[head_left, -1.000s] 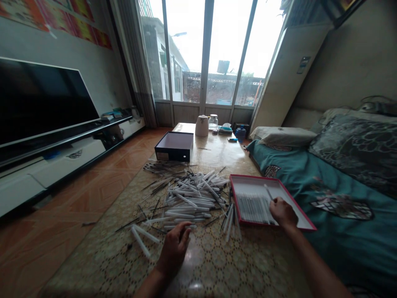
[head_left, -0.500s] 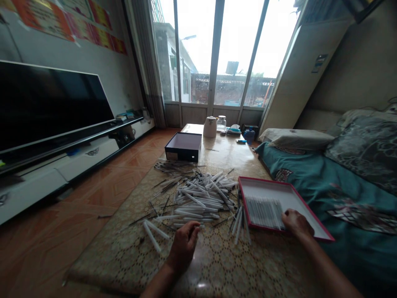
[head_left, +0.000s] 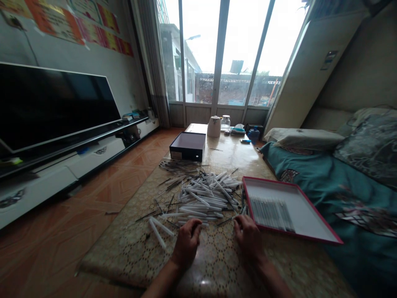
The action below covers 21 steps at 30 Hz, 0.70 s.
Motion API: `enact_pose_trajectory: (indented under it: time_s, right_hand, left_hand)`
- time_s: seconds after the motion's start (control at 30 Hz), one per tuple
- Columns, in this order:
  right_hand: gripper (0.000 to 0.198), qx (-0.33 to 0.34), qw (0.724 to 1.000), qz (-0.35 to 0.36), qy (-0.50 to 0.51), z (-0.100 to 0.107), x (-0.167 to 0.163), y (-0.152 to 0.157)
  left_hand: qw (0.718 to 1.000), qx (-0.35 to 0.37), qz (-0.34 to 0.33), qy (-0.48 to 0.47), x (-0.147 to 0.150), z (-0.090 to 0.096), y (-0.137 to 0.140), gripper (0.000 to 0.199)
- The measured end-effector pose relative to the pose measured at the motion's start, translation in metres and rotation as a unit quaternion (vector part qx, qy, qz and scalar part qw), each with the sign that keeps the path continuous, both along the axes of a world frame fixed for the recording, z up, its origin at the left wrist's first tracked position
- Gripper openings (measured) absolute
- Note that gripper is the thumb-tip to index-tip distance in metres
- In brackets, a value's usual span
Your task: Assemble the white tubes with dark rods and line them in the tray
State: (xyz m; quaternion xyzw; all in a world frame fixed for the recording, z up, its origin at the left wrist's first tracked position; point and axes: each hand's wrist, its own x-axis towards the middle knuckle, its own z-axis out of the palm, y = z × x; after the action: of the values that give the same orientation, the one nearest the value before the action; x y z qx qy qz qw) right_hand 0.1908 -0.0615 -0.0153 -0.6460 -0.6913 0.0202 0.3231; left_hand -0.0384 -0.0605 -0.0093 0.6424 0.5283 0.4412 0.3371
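Observation:
A loose pile of white pen barrels [head_left: 206, 198] lies on the table, mixed with thin dark pen refills [head_left: 170, 182]. At the pile's near edge is my left hand [head_left: 187, 240], its fingers curled together; what they may hold is too small to make out. My right hand [head_left: 248, 236] is at the near left corner of a shallow red-edged box lid [head_left: 313, 207], by a few barrels. Its fingers are bent and closed, and their tips are partly hidden. Inside the lid, a row of assembled-looking pens [head_left: 271, 213] lies side by side.
A dark open box [head_left: 187, 149] stands behind the pile on the patterned tablecloth [head_left: 214, 256]. Farther back are a pale jug [head_left: 214, 127], a glass jar [head_left: 226, 123] and a tissue pack [head_left: 238, 129]. A teal-covered sofa [head_left: 313, 174] borders the table's right side.
My right hand has moved left from the row of pens in the lid to the table beside the pile. My left hand stays in nearly the same place. The view has shifted slightly.

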Motion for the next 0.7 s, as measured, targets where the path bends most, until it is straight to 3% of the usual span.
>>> enact_pose_trajectory:
  time_s: [0.2,0.3,0.4,0.5,0.7]
  right_hand:
    - [0.018,0.033,0.999,0.002,-0.019,-0.02,-0.028,-0.003]
    - [0.02,0.033,0.999,0.012,-0.026,-0.021,-0.027,-0.002]
    - [0.02,0.038,0.999,0.015,-0.031,-0.02,-0.027,-0.002]
    - [0.019,0.039,0.998,0.014,-0.04,-0.022,-0.027,-0.001]
    - [0.018,0.039,0.998,0.008,-0.049,-0.022,-0.028,-0.001]
  left_hand:
    - [0.996,-0.067,0.001,-0.061,0.002,0.0,-0.001,0.017]
    - [0.996,-0.075,-0.032,-0.035,0.001,0.008,0.005,0.015]
    - [0.998,-0.026,-0.043,0.049,0.0,0.017,0.024,0.016]
    - [0.984,0.064,0.007,0.169,-0.002,0.025,0.051,0.018]
    - [0.971,0.087,0.012,0.221,-0.002,0.03,0.089,0.027]
